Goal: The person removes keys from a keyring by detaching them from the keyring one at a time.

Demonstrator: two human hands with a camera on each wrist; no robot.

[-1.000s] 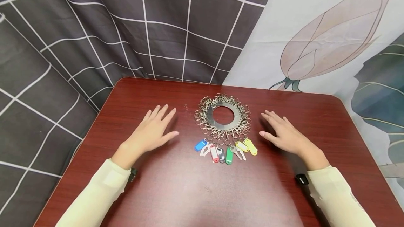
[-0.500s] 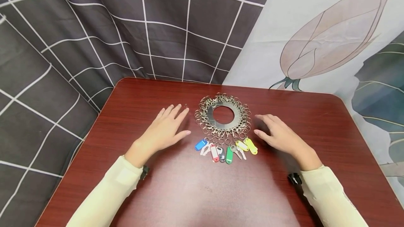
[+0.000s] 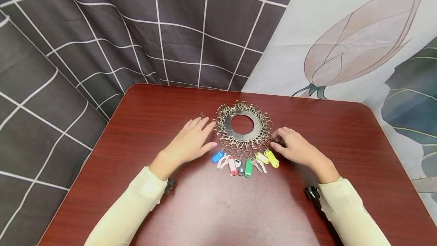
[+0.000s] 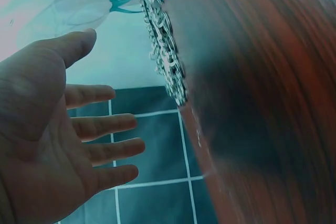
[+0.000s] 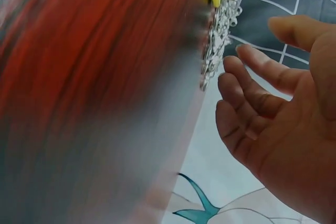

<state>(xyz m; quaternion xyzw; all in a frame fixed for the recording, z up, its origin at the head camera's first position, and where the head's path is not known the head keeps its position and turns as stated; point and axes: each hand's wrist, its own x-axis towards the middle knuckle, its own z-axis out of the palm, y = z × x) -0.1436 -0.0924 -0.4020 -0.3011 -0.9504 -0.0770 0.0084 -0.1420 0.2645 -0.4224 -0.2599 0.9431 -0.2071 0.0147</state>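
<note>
A flat metal ring (image 3: pixel 242 137), edged all round with small clips and split rings, lies on the table. Along its near side hang key tags: blue (image 3: pixel 218 156), red-framed white (image 3: pixel 232 165), black (image 3: pixel 241 169), green (image 3: pixel 248 168) and two yellow (image 3: pixel 272 158), with several silver keys (image 3: pixel 261 166) among them. My left hand (image 3: pixel 189 141) is at the ring's left edge, fingers spread and nothing held, as the left wrist view (image 4: pixel 58 129) shows. On the right side, my right hand (image 3: pixel 295 147) has loosely bent fingers near the rings, the palm bare in the right wrist view.
The dark red wooden table (image 3: pixel 218 204) has a rounded far edge. Behind it hang a dark curtain (image 3: pixel 181 44) with white grid lines and a white cloth (image 3: pixel 286 48) printed with a large flower bud.
Both hands have moved inward towards the metal ring, the left going right and the right going left. The right fingers have bent more. The ring and tags have stayed in place.
</note>
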